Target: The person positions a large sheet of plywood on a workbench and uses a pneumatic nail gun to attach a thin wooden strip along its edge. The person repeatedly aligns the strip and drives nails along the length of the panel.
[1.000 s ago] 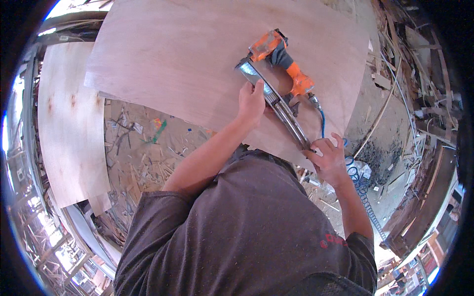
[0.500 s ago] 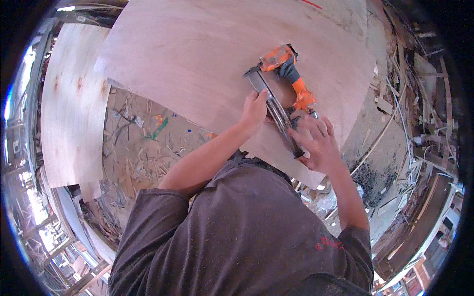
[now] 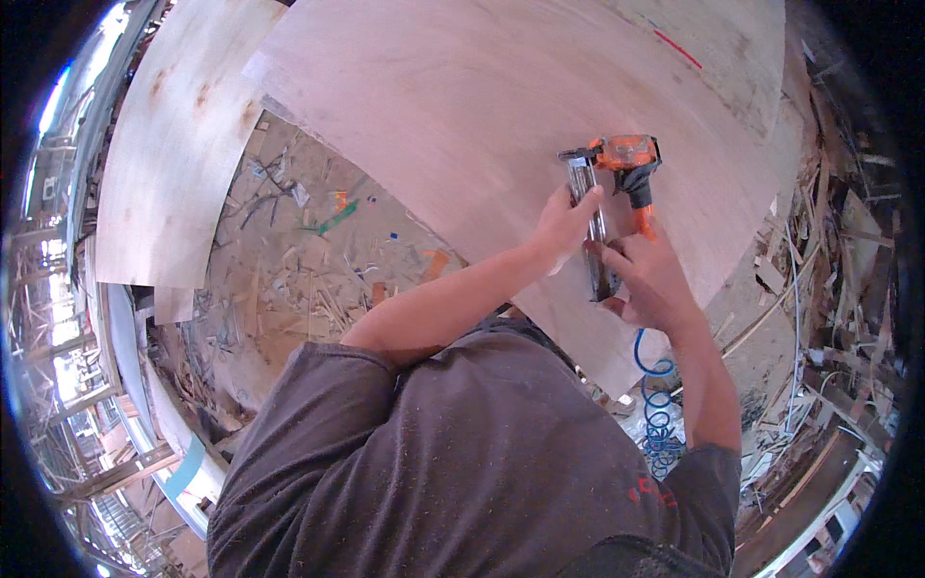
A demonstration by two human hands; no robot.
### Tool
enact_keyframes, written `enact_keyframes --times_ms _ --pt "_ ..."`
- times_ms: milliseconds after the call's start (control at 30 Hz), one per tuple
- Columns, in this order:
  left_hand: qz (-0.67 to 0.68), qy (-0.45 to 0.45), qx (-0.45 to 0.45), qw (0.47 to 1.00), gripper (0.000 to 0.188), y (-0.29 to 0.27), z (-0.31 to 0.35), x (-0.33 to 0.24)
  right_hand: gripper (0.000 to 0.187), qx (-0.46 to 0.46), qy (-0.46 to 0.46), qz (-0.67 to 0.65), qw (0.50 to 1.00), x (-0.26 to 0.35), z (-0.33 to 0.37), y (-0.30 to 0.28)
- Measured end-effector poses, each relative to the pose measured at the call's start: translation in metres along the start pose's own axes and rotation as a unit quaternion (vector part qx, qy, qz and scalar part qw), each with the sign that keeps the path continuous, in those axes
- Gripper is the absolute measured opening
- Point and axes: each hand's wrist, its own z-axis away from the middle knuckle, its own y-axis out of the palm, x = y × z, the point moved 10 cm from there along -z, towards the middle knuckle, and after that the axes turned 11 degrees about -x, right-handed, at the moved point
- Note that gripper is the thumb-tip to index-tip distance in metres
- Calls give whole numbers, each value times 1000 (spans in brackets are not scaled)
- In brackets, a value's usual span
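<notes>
An orange-and-black nail gun (image 3: pixel 628 152) with a long silver magazine is held over a large plywood sheet (image 3: pixel 462 106). My left hand (image 3: pixel 567 223) is closed around the middle of the magazine, with the thumb along its face. My right hand (image 3: pixel 657 275) is at the lower end of the tool, its fingers and thumb bent about the magazine's end and the bottom of the orange handle. It covers the handle's base. Below my right wrist hangs a blue coiled air hose (image 3: pixel 659 424); its join to the tool is hidden.
A paler plywood sheet (image 3: pixel 178 144) lies at the left. Wood scraps and litter (image 3: pixel 318 250) cover the ground between the sheets. Splintered offcuts (image 3: pixel 771 275) and long strips are heaped at the right. A short red mark (image 3: pixel 678 48) shows on wood at the far right.
The nail gun has shifted right in the view and turned more upright. My right hand has closed in on its lower end from a spread pose. The blue hose has come into sight.
</notes>
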Motion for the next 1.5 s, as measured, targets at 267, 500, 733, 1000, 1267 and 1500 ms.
enact_keyframes --times_ms 267,500,733,1000,1267,1500 --pt "149 -131 -77 977 27 20 17 2 96 -55 78 -20 995 3 25 -6" --pt "162 -135 -103 972 29 18 13 2 94 -80 112 -53 989 -8 34 4" --pt "154 -157 -80 972 36 19 9 3 73 -40 142 -53 988 -16 29 20" --pt "158 -207 -57 964 41 22 16 13 83 -151 161 -20 975 -5 44 -5" --pt "144 -178 127 965 48 60 81 -10 70 -330 493 -236 770 -70 149 -42" --pt "79 -165 358 916 46 89 154 -15 26 -378 465 -627 498 8 182 -13"
